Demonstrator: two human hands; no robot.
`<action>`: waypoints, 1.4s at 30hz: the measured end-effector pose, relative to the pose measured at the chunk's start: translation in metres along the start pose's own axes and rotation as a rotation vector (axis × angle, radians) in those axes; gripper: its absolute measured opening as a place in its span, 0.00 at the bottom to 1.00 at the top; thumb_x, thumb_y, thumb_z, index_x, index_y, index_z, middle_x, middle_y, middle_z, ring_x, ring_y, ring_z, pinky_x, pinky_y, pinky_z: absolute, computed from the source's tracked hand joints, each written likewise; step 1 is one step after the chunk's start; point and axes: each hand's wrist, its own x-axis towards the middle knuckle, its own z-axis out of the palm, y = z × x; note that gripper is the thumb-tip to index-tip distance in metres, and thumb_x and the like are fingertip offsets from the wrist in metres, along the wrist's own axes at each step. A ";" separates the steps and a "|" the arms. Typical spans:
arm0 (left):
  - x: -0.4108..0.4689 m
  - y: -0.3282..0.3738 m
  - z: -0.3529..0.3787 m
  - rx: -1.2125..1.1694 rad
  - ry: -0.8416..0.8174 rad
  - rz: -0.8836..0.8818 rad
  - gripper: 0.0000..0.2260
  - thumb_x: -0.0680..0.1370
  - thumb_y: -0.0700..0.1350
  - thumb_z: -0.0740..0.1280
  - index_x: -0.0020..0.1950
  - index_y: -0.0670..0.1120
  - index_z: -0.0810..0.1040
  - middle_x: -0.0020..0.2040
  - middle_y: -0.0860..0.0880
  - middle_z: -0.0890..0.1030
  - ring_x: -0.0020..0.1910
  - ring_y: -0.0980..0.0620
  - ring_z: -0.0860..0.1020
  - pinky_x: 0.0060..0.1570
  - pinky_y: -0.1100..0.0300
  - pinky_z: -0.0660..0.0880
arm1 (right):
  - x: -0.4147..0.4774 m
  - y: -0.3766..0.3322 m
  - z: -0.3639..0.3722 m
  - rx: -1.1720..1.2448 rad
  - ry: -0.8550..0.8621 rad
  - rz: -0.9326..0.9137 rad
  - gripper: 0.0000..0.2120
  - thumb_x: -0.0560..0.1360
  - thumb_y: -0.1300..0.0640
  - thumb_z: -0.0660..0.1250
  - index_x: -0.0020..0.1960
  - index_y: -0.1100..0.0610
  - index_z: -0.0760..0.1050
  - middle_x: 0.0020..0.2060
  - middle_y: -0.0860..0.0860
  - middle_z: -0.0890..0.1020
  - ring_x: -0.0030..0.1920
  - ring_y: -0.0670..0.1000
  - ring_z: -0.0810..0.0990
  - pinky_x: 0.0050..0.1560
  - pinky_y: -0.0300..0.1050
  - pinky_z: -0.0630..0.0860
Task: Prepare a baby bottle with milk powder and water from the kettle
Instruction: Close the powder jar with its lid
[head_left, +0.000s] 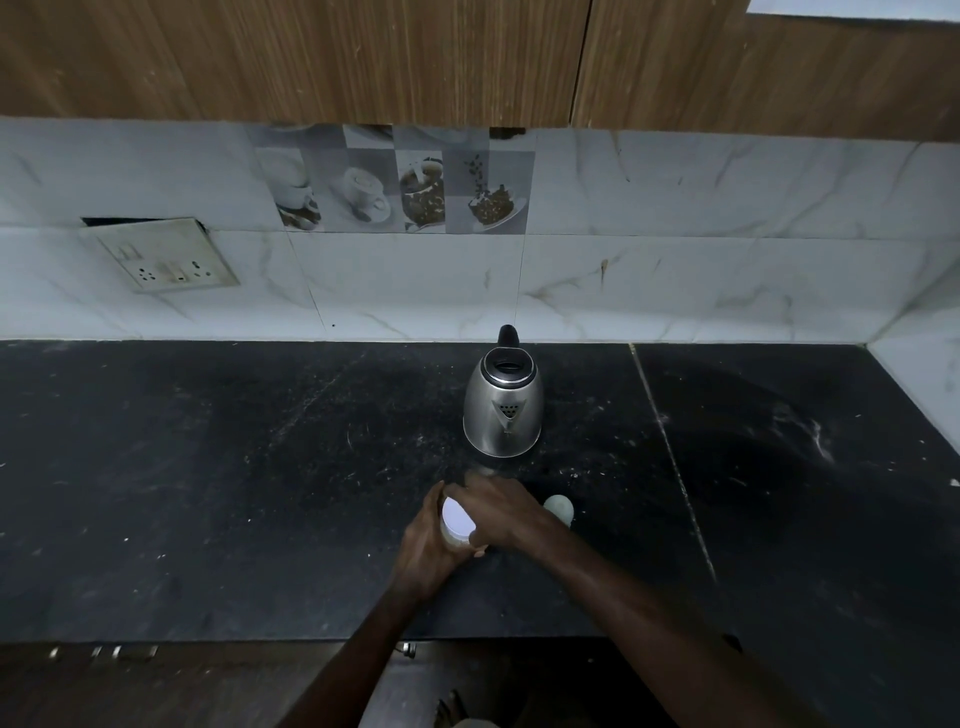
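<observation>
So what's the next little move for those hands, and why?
Probably twist the white lid off: the left hand grips the small container while the right hand curls round that lid. The kettle stands behind, untouched.

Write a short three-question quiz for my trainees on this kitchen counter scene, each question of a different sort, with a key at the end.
1. True or false: the steel kettle stands with its spout toward the person and its handle toward the tiled wall.
2. Multiple choice: what do the left hand and the right hand hold together? A) the kettle B) a small white-lidded container C) a spoon
3. Fill in: the pale round object lies on the black counter to the ______ of the hands.
Key: 1 true; 2 B; 3 right.
</observation>
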 end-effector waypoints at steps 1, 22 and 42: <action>0.000 0.000 0.000 0.001 -0.001 -0.004 0.47 0.62 0.56 0.86 0.76 0.55 0.67 0.65 0.56 0.80 0.65 0.56 0.79 0.60 0.63 0.75 | 0.000 0.001 -0.002 -0.007 0.003 -0.019 0.38 0.71 0.57 0.78 0.76 0.50 0.66 0.66 0.56 0.74 0.64 0.60 0.78 0.52 0.50 0.70; 0.003 -0.004 0.002 0.021 0.002 -0.006 0.56 0.62 0.55 0.87 0.83 0.50 0.59 0.73 0.50 0.78 0.70 0.51 0.77 0.63 0.63 0.72 | 0.004 0.003 0.005 -0.058 0.059 -0.063 0.35 0.69 0.55 0.78 0.73 0.55 0.70 0.64 0.59 0.74 0.60 0.61 0.80 0.47 0.51 0.71; 0.006 -0.010 0.001 0.003 -0.016 0.021 0.57 0.60 0.51 0.88 0.82 0.47 0.60 0.71 0.50 0.79 0.66 0.58 0.77 0.60 0.69 0.72 | 0.023 -0.011 0.006 -0.004 0.118 0.187 0.18 0.82 0.53 0.66 0.69 0.60 0.75 0.65 0.63 0.78 0.63 0.62 0.80 0.59 0.54 0.77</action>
